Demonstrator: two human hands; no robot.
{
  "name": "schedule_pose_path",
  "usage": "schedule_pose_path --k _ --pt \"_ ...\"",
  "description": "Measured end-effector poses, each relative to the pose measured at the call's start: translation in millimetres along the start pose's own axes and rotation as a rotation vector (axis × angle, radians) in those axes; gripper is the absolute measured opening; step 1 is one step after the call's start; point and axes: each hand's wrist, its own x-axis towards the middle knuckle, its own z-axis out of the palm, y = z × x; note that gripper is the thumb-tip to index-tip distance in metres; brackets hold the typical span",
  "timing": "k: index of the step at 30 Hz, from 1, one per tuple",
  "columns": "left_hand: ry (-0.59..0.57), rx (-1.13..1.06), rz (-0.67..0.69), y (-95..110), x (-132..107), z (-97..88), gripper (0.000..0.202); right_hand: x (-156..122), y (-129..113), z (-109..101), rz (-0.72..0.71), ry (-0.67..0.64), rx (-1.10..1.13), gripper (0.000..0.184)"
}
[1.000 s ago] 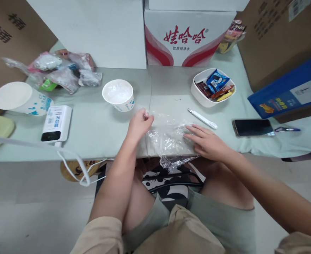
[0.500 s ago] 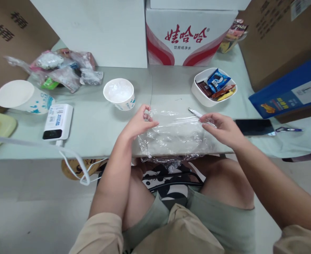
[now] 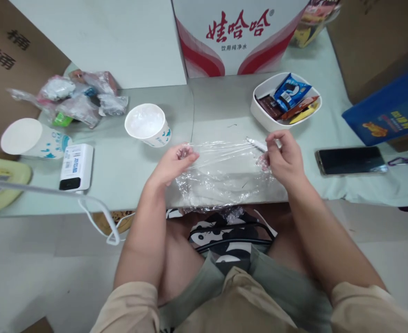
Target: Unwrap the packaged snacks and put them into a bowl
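A sheet of clear plastic film [image 3: 221, 178] stretches between my hands over the table's front edge, its lower part hanging toward my lap. My left hand [image 3: 179, 159] pinches its upper left corner, thumb against fingers. At the upper right, my right hand [image 3: 283, 155] has its fingers closed on the film. A thin white pen-like tool [image 3: 257, 144] with a metal tip lies by the right fingers; whether they touch it cannot be made out. Left of the film stands a paper cup [image 3: 146, 124] with crumpled clear plastic inside.
A white bowl of wrapped snacks [image 3: 264, 113] stands behind my right hand. Right of it lies a black phone [image 3: 351, 160]. On the left are a power bank [image 3: 76, 166] with a cable, a tipped paper cup [image 3: 47, 138] and bagged items [image 3: 82, 108]. Boxes [image 3: 238, 55] line the back.
My right hand has turned and closed on the film's edge. The film is now pulled taut between both hands. My left fingers have drawn together, and the view has shifted slightly.
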Motion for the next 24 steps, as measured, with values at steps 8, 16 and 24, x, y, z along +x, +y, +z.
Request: schedule_pose_path --k 8,16,24 --pt "0.187 -0.192 0.036 -4.2 8.0 10.4 0.042 -2.4 12.5 -1.1 0.219 -0.077 0.053 0.066" --pt "0.148 -0.499 -0.102 10.5 1.5 9.0 0.047 -16.1 -5.9 -4.5 0.301 -0.100 -0.039 0.061" --pt "0.324 -0.571 -0.137 10.4 6.0 5.0 0.043 -15.0 -4.5 -8.2 0.253 0.066 0.024 0.034"
